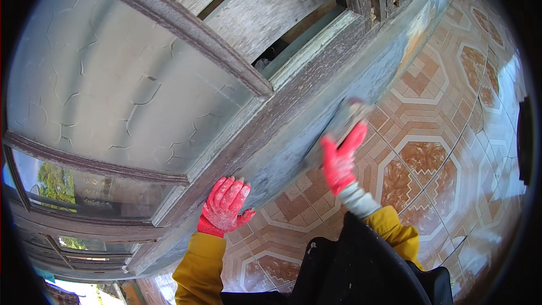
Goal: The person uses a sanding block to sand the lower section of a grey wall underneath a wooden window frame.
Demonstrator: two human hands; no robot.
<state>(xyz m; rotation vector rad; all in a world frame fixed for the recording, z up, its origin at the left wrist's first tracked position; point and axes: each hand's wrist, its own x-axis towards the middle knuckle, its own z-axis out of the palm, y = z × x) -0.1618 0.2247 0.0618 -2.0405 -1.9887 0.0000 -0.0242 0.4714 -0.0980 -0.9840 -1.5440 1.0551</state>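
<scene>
My right hand [340, 165], in a red, dust-marked glove, grips a flat hand tool that looks like a float or sanding block [344, 119]. The tool is motion-blurred, so its exact kind is unclear. Its long face lies along the grey-blue low wall [279, 167] under the window. Against the top of that wall, beside the wooden sill [254, 135], rests my left hand [225, 205] in a matching glove. Its palm is down, its thumb stands apart, and it holds nothing.
Above the sill are a weathered wooden frame [178, 21], a cracked-patterned glass pane [114, 80] and pale boards [266, 8]. Patterned brown floor tiles [419, 173] run along the wall's foot. A dark garment [351, 262] covers the lower middle of my view.
</scene>
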